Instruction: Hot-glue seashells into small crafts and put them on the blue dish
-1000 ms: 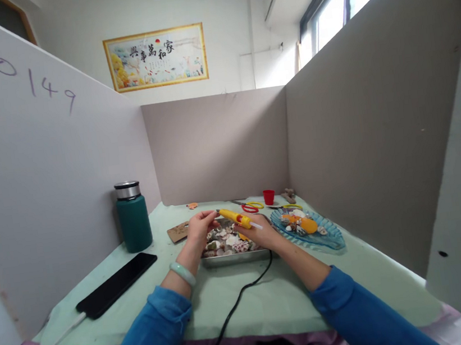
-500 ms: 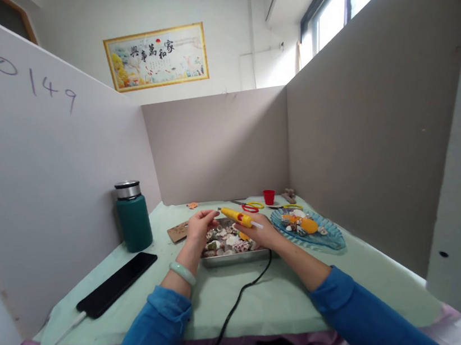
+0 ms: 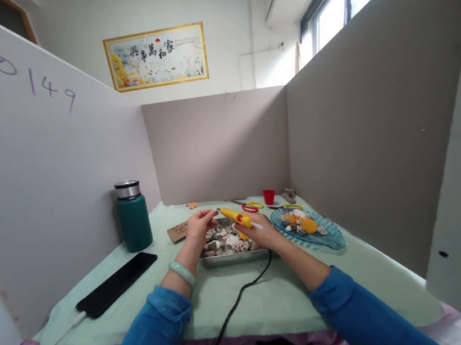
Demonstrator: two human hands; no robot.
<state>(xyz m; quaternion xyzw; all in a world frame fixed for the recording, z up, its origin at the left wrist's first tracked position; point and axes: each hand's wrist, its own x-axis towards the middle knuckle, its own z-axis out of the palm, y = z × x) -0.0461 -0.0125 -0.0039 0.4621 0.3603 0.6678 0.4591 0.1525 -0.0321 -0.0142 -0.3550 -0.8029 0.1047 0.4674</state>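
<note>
My right hand [image 3: 260, 235] grips a yellow glue gun [image 3: 236, 217] over a metal tray [image 3: 233, 258] filled with several small shells. The gun's nozzle points left toward my left hand [image 3: 199, 228]. That hand's fingertips are pinched on a small piece that I cannot make out, right at the nozzle. A black cord [image 3: 238, 298] runs from the gun toward me across the table. A blue glass dish [image 3: 328, 236] with shells and an orange piece lies to the right of the tray.
A green flask [image 3: 133, 216] stands at the left, a black phone [image 3: 116, 284] on a white cable lies in front of it. Scissors [image 3: 252, 206], a red cup [image 3: 269, 197] and a brown card [image 3: 177, 231] lie at the back. Grey partitions enclose three sides.
The glue gun shifted slightly right and back to the left; my left hand's fingers stayed pinched at its nozzle. Little else moved.
</note>
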